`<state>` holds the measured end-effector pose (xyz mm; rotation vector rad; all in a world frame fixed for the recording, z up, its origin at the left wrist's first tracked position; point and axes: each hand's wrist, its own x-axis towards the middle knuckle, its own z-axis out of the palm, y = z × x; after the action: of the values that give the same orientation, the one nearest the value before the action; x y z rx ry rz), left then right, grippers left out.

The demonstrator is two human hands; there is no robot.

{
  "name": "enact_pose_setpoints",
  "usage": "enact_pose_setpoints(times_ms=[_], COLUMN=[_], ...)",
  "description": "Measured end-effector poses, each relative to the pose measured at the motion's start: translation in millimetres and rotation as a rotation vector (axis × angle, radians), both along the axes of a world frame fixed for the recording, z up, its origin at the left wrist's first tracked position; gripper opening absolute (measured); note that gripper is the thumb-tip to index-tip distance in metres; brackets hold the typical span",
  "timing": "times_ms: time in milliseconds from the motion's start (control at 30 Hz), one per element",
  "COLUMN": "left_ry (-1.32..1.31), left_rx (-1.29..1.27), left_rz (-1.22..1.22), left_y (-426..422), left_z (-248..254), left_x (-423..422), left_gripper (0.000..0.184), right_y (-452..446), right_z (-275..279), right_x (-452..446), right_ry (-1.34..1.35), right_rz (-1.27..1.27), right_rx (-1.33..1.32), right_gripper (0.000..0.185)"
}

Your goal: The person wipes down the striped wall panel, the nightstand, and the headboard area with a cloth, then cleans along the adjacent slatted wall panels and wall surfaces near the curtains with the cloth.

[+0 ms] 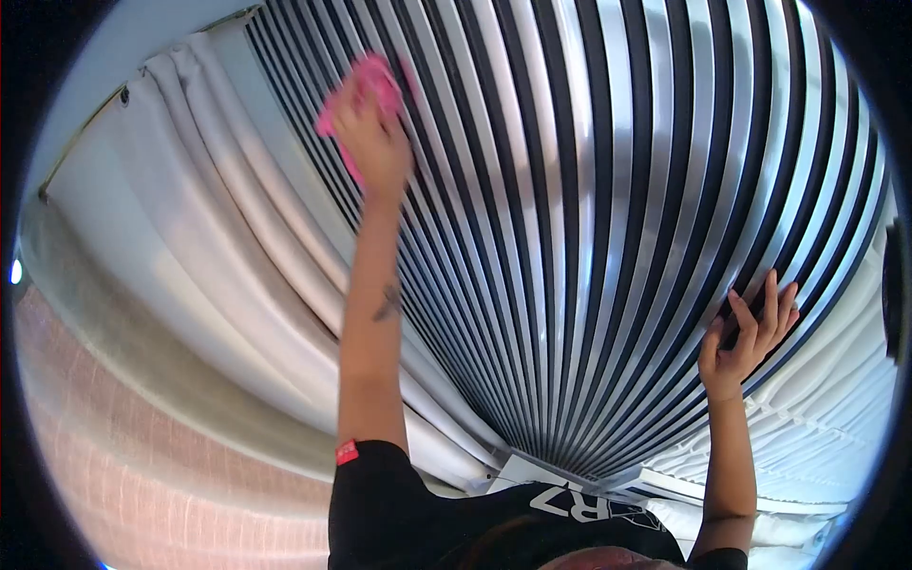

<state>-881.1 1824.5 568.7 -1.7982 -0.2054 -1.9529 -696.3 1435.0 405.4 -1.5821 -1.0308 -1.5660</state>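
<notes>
My left hand is raised at the upper left, its fingers closed on a pink cloth. The cloth is bunched up and lies against a panel of shiny silver slats with dark gaps between them. Motion slightly blurs this hand and cloth. Lower on the right, my right hand rests on the slats near the panel's right edge. Its fingers are spread, with nothing held in them.
Pale curtains hang from a rod along the panel's left side. Gathered white fabric lies beyond the right edge. A white ledge runs at the panel's lower end, close to my black shirt. A dark round object is at the far right.
</notes>
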Motion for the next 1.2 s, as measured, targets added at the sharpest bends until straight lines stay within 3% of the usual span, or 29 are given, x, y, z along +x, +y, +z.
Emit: enact_pose_setpoints(times_ms=[100, 200, 333, 400, 533, 633, 667, 767, 800, 1033, 1067, 1100, 1200], left_ry=[-0.064, -0.075, -0.022, -0.085, -0.070, 0.040, 0.090, 0.038, 0.026, -0.097, -0.091, -0.083, -0.175], left_rx=[0.178, 0.139, 0.146, 0.105, -0.209, -0.281, -0.305, -0.427, -0.417, 0.090, 0.060, 0.026, -0.159], left_rz=[0.105, 0.116, 0.159, 0.119, -0.121, -0.120, -0.142, -0.321, -0.263, -0.059, -0.015, 0.027, 0.162], left_y=[20.9, 28.6, 53.8, 45.2, -4.7, -21.1, -26.6, -34.6, -28.7, -23.4, -17.1, -15.9, -52.6], left_z=[111.1, 189.8, 199.0, 139.0, -42.1, -183.6, -210.0, -208.8, -196.2, 100.9, 143.8, 173.1, 191.6], left_x=[2.2, -0.9, -0.7, 7.9, 11.2, -3.9, -7.8, -9.1, -8.2, 24.8, 27.5, 29.2, 40.3], left_gripper=[0.035, 0.033, 0.034, 0.034, 0.047, 0.039, 0.036, 0.036, 0.037, 0.035, 0.035, 0.035, 0.035], right_y=[-0.7, -0.9, -0.6, -0.3, 0.7, -0.5, -0.5, 0.3, -0.5, -2.1, -1.2, -0.9, -1.3], right_z=[-1.9, -3.0, -4.0, -4.6, -4.2, -3.1, -3.2, -2.8, -2.4, -0.6, 0.0, -0.7, -0.7], right_x=[2.6, 3.8, 4.2, 5.4, 4.0, 3.3, 2.7, 0.5, 1.0, -1.1, -1.4, -0.6, 0.0], right_ry=[-0.013, -0.014, 0.003, 0.014, 0.014, 0.010, 0.015, 0.022, 0.025, 0.027, 0.021, 0.014, 0.012], right_rz=[-0.012, -0.019, -0.003, 0.003, -0.006, -0.001, 0.006, 0.018, 0.023, -0.006, -0.004, -0.009, -0.011], right_rx=[-0.009, -0.007, 0.004, 0.015, 0.048, 0.031, 0.027, 0.034, 0.028, -0.001, 0.004, 0.008, 0.007], right_gripper=[0.037, 0.038, 0.037, 0.036, 0.034, 0.033, 0.033, 0.034, 0.034, 0.037, 0.037, 0.037, 0.038])
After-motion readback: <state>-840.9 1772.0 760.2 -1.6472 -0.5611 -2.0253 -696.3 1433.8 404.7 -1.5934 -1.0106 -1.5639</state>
